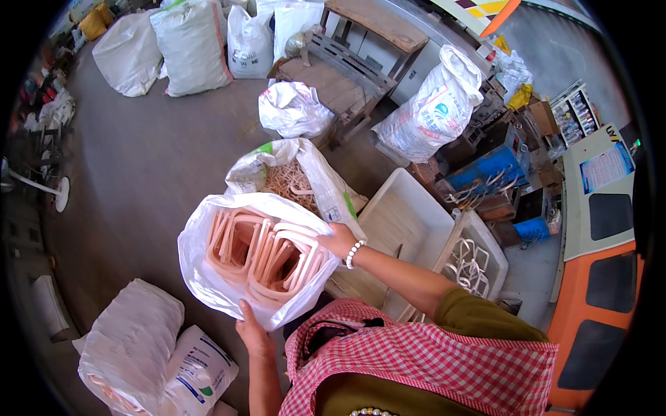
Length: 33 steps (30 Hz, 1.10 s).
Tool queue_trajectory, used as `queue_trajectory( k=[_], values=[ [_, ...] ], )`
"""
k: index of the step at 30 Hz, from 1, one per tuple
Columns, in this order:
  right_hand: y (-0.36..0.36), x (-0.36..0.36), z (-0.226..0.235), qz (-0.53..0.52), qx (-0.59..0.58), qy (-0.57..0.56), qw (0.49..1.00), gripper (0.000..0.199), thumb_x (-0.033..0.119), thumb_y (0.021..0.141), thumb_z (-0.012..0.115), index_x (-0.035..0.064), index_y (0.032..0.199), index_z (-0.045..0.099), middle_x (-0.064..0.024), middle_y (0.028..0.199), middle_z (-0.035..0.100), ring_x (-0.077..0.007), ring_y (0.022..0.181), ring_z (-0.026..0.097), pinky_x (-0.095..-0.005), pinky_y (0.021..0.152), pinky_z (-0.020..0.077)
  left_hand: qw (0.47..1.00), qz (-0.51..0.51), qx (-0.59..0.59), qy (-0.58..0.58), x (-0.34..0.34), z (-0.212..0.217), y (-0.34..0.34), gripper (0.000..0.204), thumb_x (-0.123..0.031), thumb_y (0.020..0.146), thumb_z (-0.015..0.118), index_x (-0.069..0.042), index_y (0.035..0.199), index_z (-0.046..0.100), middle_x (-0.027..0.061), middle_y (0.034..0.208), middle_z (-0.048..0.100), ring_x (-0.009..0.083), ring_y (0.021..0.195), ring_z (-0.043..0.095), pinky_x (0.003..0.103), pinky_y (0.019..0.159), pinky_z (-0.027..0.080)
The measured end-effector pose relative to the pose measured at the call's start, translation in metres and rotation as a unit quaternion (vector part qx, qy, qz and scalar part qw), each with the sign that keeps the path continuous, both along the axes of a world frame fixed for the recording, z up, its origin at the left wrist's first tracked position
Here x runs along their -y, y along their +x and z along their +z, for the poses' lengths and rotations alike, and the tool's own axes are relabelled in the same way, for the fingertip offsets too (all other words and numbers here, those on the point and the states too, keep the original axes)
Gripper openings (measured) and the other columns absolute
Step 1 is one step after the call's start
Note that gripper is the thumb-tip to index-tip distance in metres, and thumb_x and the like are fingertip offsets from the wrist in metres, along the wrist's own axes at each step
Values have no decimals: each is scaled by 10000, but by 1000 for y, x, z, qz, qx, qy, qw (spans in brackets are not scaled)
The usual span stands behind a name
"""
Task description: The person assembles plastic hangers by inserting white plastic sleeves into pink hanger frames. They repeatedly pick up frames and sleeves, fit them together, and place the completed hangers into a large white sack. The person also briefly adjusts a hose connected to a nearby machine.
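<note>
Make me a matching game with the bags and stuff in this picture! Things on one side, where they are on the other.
Things:
1. white plastic bag of pale frame-shaped parts
2. left hand
3. right hand
4. white crate

Places:
A. gripping the bag's right rim
B. held open between both hands
C. on the floor, right of the bag
D. under the bag's bottom edge

Pairs: 1-B, 2-D, 3-A, 4-C
</note>
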State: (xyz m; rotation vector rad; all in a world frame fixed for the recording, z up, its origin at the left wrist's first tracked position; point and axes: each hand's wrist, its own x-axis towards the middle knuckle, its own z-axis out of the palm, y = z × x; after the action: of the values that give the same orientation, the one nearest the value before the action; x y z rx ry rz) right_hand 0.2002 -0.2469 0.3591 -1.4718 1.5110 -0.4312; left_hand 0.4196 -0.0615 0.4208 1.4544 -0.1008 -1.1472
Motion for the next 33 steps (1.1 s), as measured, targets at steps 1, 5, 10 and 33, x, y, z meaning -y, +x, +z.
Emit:
queue_trajectory(
  k=[1,5,10,33],
  values=[
    [6,4,16,7,25,-8,1000,320,262,759,660,-27,896,638,-102,769,661,-153,677,600,-322,661,491,1000,4,1,-19,4,5,7,507,-353,952,500,71,1228,459,133,1155,572,209,1004,579,342,877,461],
    [12,3,68,24,74,-15,997,274,214,744,629,-25,876,622,-135,743,642,-181,666,597,-339,649,481,999,12,-5,-38,2,52,13,474,-311,953,499,68,1233,453,143,1165,564,214,1005,582,347,875,464],
    [-6,-14,75,-55,226,56,971,325,231,742,627,-48,908,622,-157,772,655,-169,671,611,-325,662,495,998,29,-46,-29,-17,66,-21,423,-293,942,519,48,1189,484,135,1133,579,205,993,587,347,851,480],
    [1,10,48,-34,130,-69,989,253,151,704,620,-42,868,609,-143,712,634,-178,637,590,-337,621,487,990,-4,123,69,-12,40,1,387,-371,916,552,11,973,572,55,804,600,121,610,554,271,448,414]
  ],
)
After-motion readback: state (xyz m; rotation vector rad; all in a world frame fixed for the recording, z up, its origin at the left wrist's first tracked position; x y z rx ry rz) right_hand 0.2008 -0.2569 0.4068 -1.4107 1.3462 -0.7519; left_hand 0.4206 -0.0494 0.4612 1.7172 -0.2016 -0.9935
